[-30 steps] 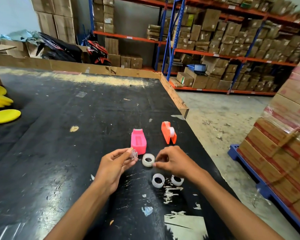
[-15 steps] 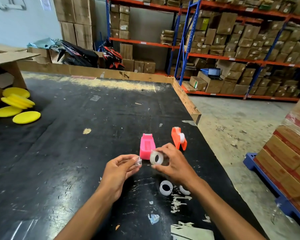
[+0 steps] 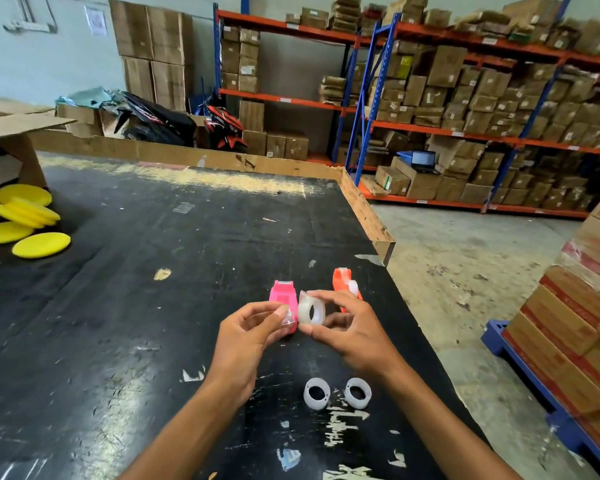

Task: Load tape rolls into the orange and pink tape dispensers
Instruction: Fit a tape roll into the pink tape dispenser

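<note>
My right hand (image 3: 352, 332) holds a clear tape roll (image 3: 311, 308) upright above the black table (image 3: 118, 306). My left hand (image 3: 248, 336) pinches a small clear plastic piece (image 3: 288, 319) just left of that roll. Behind my fingers lies the pink tape dispenser (image 3: 284, 295), partly hidden. The orange tape dispenser (image 3: 345, 284) stands to its right with a white roll in it. Two more tape rolls (image 3: 317, 393) (image 3: 357, 393) lie on the table near my right wrist.
Several yellow round pads (image 3: 25, 220) lie at the table's left beside an open cardboard box (image 3: 11, 143). The table's right edge (image 3: 368, 216) drops to a concrete floor. Stacked cartons on a blue pallet (image 3: 568, 323) stand at the right; shelving fills the back.
My right hand picked the tape roll up from the table and raised it toward the left hand's clear piece. The camera view shifted, bringing the yellow pads further in.
</note>
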`<state>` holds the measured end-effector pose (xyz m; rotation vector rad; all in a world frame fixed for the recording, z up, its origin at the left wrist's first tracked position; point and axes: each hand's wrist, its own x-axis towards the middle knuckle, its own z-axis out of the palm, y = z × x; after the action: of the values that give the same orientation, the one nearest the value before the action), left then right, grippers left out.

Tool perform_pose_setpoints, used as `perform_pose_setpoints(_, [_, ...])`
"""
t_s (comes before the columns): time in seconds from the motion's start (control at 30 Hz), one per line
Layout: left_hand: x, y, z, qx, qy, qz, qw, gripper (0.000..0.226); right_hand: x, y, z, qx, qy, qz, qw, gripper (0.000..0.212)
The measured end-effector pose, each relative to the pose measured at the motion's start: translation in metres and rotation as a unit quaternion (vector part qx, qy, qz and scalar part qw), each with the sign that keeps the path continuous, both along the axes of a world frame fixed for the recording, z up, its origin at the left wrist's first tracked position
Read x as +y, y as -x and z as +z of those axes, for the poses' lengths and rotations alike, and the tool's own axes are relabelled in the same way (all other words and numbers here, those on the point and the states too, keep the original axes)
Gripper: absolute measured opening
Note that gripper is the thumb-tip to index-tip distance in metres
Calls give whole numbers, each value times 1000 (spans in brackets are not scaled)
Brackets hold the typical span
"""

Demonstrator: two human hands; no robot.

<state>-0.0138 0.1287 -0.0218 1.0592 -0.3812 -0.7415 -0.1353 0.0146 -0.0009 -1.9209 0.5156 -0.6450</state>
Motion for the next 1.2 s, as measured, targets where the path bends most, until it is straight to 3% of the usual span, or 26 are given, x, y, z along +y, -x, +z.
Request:
perform_pose_setpoints(0.1, [-2, 0, 5, 15, 27, -8, 999, 27, 1, 2, 6, -18, -57, 32, 998, 43])
perform_pose_setpoints(0.57, [-4, 8, 15, -106, 31, -14, 994, 15, 0, 8, 26, -48, -60, 76, 994, 45])
perform_pose_setpoints(0.77, [-10, 14, 14, -95, 40, 39, 994, 15, 4, 5, 16, -78, 0, 43, 996, 48])
perform_pose_setpoints(0.97, [-9, 18, 10, -97, 45, -10, 994, 21, -4, 9, 15, -86, -35, 61, 994, 46])
perform_pose_setpoints(1.2, [-16, 18, 5, -40, 45, 1, 998, 28, -8, 6, 12, -92, -10, 58, 994, 47])
